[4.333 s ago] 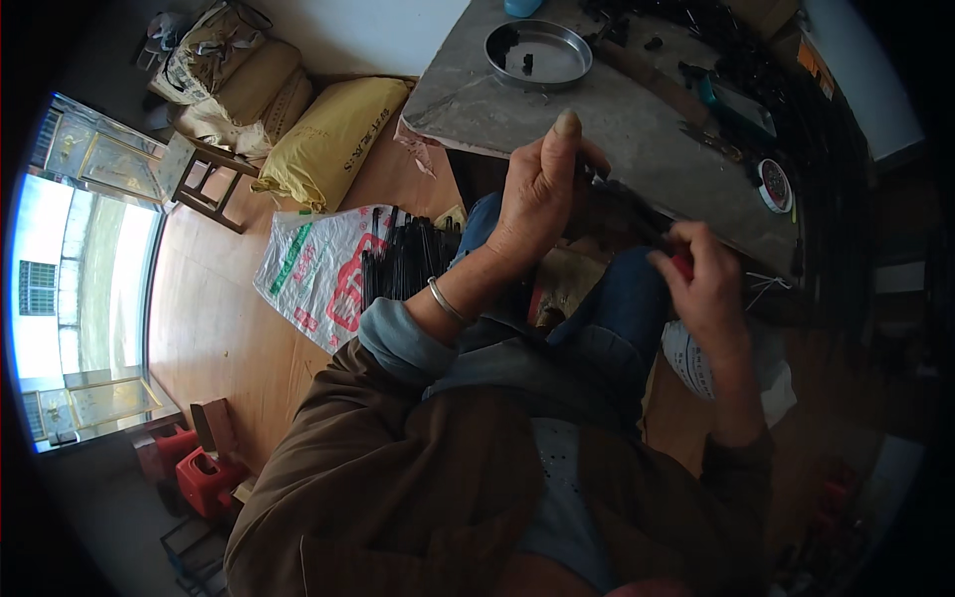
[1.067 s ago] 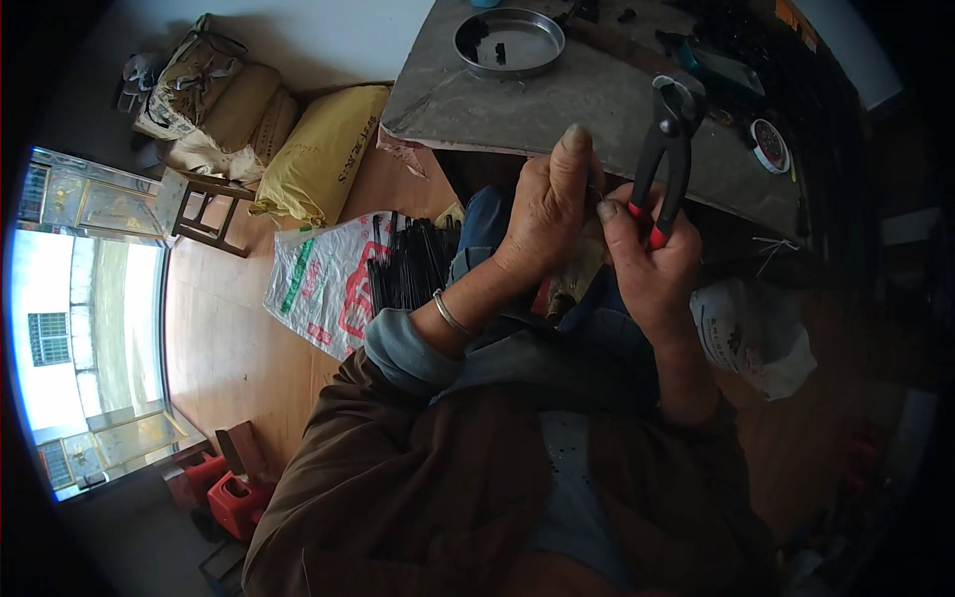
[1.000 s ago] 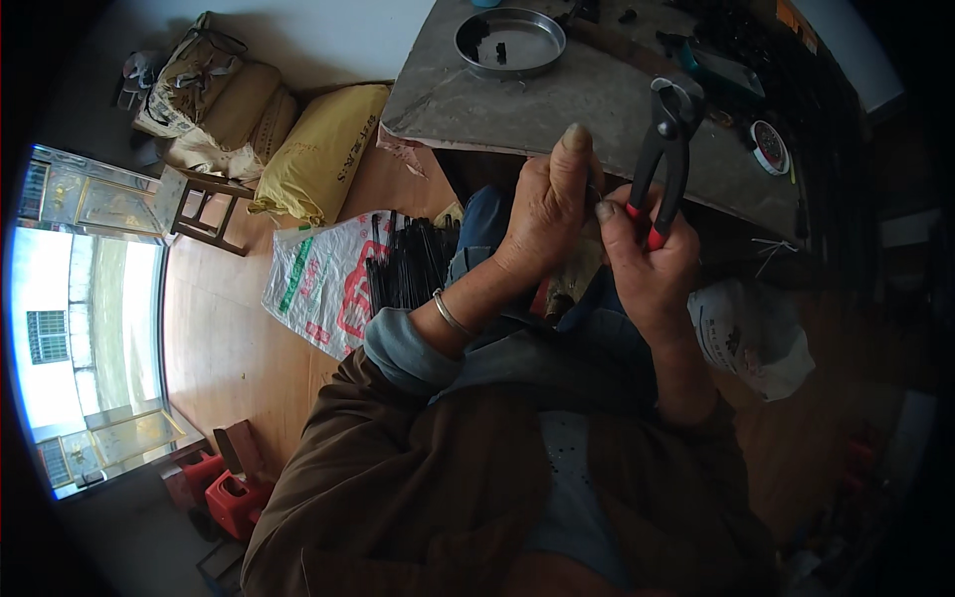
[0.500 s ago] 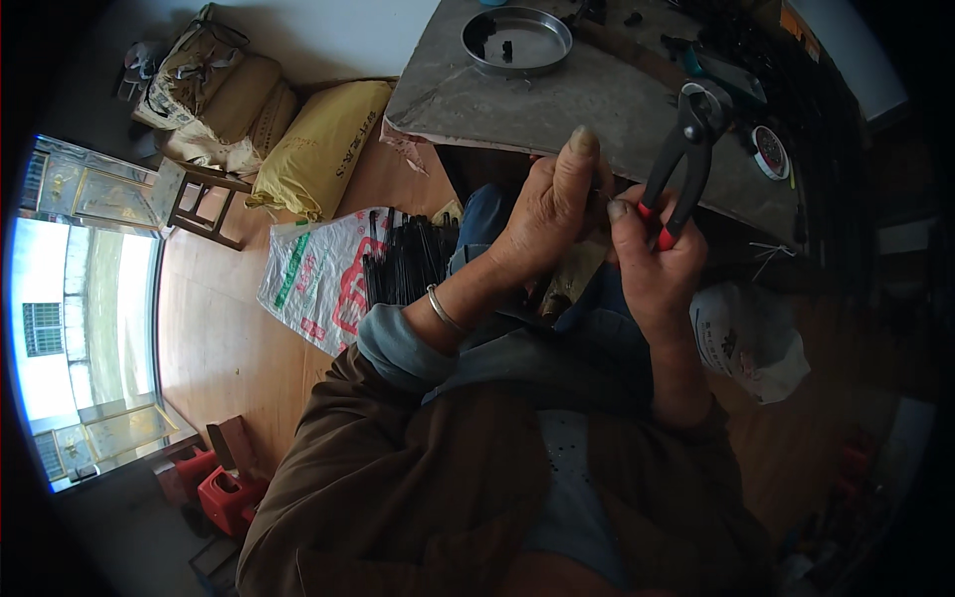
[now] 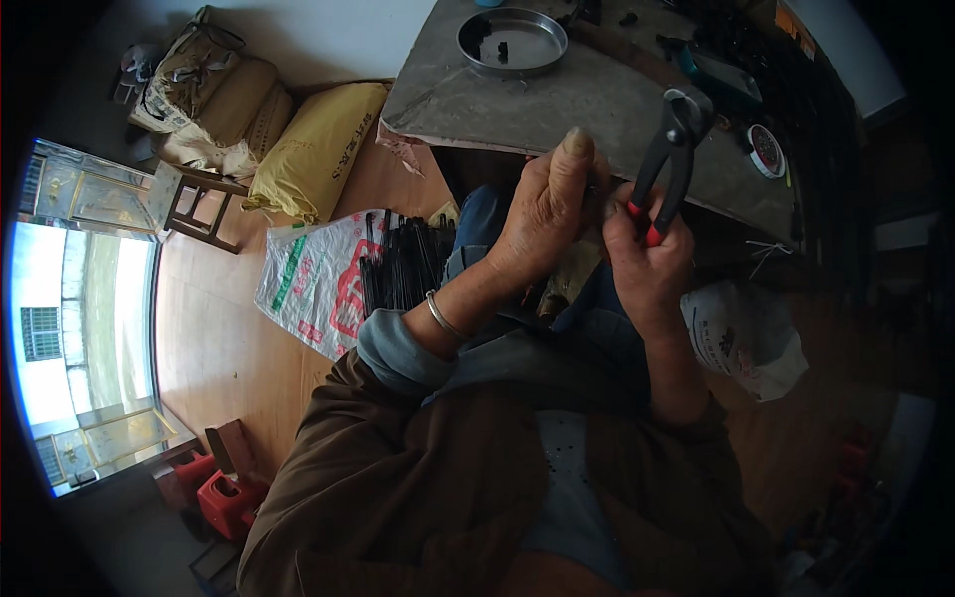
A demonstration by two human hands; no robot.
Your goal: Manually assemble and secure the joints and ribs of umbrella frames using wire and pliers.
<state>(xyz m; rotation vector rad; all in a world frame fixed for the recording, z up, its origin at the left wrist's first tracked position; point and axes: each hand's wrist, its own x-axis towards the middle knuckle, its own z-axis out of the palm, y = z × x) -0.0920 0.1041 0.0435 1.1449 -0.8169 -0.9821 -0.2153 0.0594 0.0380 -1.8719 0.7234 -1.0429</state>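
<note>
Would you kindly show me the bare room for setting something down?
The grey table looks mostly bare between the metal tray and its near edge; so does the floor between the flat white sack and bright opening. The table's right side is crowded with black pieces. The pliers in the right hand hide part of its front.

Yellow sack (image 5: 316, 151) beside piled tan sacks (image 5: 239, 111), wooden stool (image 5: 167, 192) near both

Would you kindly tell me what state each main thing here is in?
Pincers: gripped in the right hand, handles apart.
Left hand: thumb extended; whatever its fingers hold is hidden.
Metal tray: upright, black pieces inside.
Yellow sack: bulging.
White sack: spread flat.
Black strips: bunched on the white sack.
</note>
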